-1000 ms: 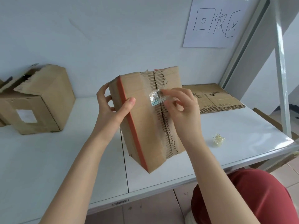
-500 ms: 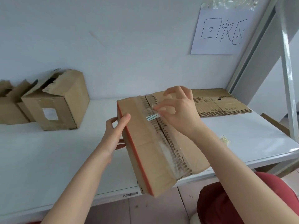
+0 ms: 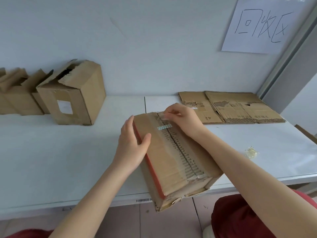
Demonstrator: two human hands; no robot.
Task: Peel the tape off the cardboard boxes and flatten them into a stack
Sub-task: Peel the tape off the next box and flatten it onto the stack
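**Entry: box on the surface, tape picked at the far end of the seam**

The cardboard box (image 3: 171, 160) lies long-side down on the white surface (image 3: 51, 160), its near end hanging past the front edge. The left hand (image 3: 132, 143) grips the box's left, orange-edged side, with the thumb over the top face and the fingers along the side wall. The right hand (image 3: 183, 119) sits at the box's far end, fingertips pinched together on the clear tape (image 3: 172, 149) that runs along the torn centre seam. A small patterned strip (image 3: 165, 127) crosses the seam just nearer than those fingertips (not touched).

Right of the box and further back is a flattened cardboard sheet (image 3: 236, 107). Right of the box and closer in is a crumpled tape wad (image 3: 251, 152). Left of the box and back towards the wall stands an opened box with a white label (image 3: 73, 97).

Versus half a second ago, the box has dropped from a steeper tilt to lie flatter. The right fingertips have moved from the patterned strip to the far end. The left thumb now lies on top.
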